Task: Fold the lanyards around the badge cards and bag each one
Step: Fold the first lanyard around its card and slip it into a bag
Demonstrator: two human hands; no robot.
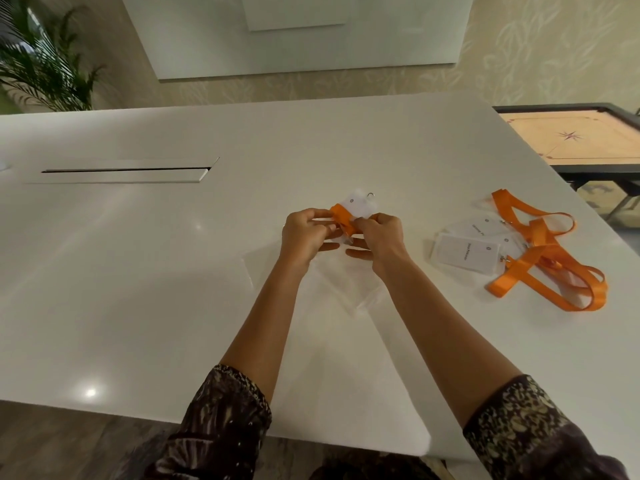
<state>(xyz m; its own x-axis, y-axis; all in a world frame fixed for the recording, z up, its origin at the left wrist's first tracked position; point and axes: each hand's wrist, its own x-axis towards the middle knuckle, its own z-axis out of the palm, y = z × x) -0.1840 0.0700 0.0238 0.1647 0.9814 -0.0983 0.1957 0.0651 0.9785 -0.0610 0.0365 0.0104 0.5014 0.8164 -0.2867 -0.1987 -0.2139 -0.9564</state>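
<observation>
Above the middle of the white table (173, 271) I hold a white badge card (358, 204) with an orange lanyard (343, 218) wound around it. My left hand (304, 233) pinches the bundle's left side. My right hand (379, 237) pinches its right side, fingers curled over the strap. A metal ring sticks out at the card's far end. Clear plastic bags (332, 285) lie flat on the table under my forearms. To the right lies a pile of badge cards (467, 254) with loose orange lanyards (554, 271) tangled over them.
A long cable slot (121, 173) is cut into the tabletop at the far left. A carrom board (575, 140) stands beyond the table's right edge. A potted plant (45, 64) stands at the back left.
</observation>
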